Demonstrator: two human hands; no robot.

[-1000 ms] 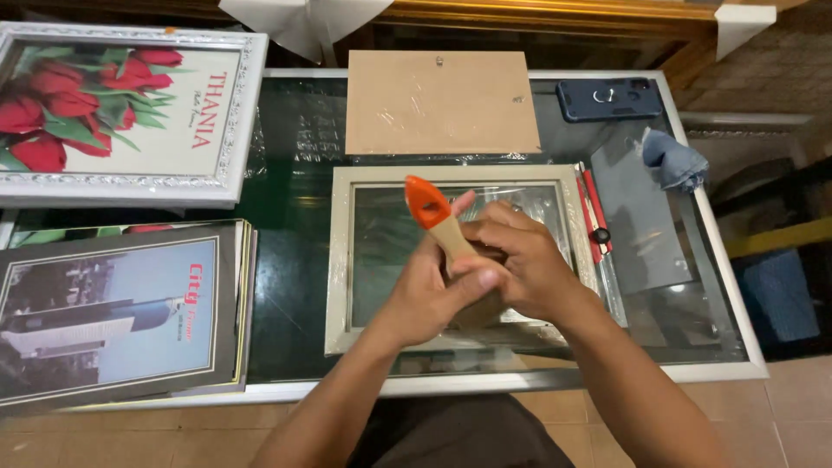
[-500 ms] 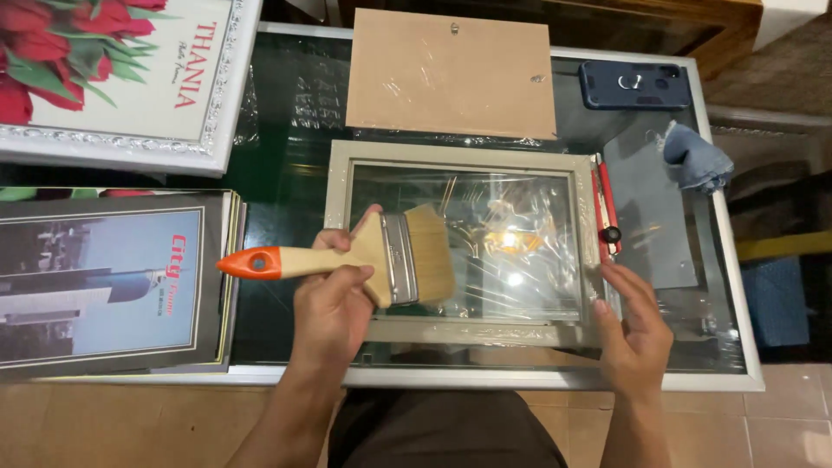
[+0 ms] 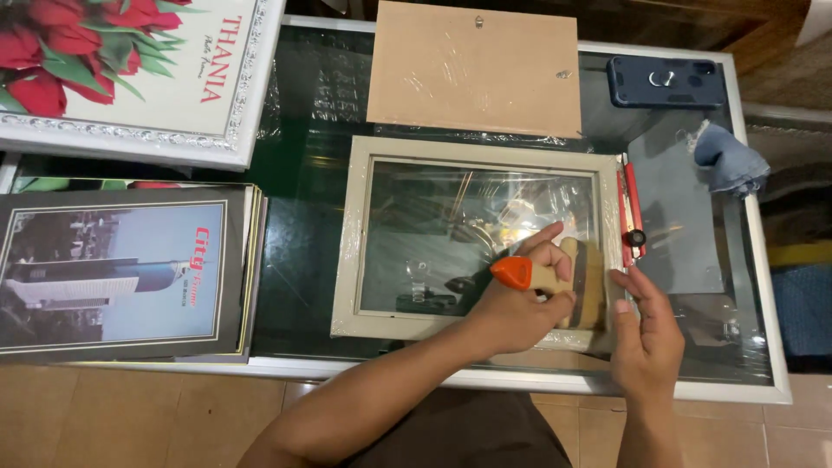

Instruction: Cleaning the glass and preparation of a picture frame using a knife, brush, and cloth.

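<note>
Left hand [image 3: 520,308]: grip closed on orange-handled brush [image 3: 555,282], bristles at picture frame [image 3: 481,238] right edge. Right hand [image 3: 646,334]: open, fingers steadying frame corner on glass worktop [image 3: 303,251].

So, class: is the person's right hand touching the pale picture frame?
Touching. The head view shows the right hand with its fingers laid flat on the right edge of the picture frame, no gap visible, while the left hand holds the brush.

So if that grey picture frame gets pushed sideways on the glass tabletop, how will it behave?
The picture frame probably slides easily, since it lies flat on smooth glass. Its clear plastic wrap likely makes the rails slippery. The right hand at its right edge suggests it needs bracing while the left hand works the brush over it.
</note>
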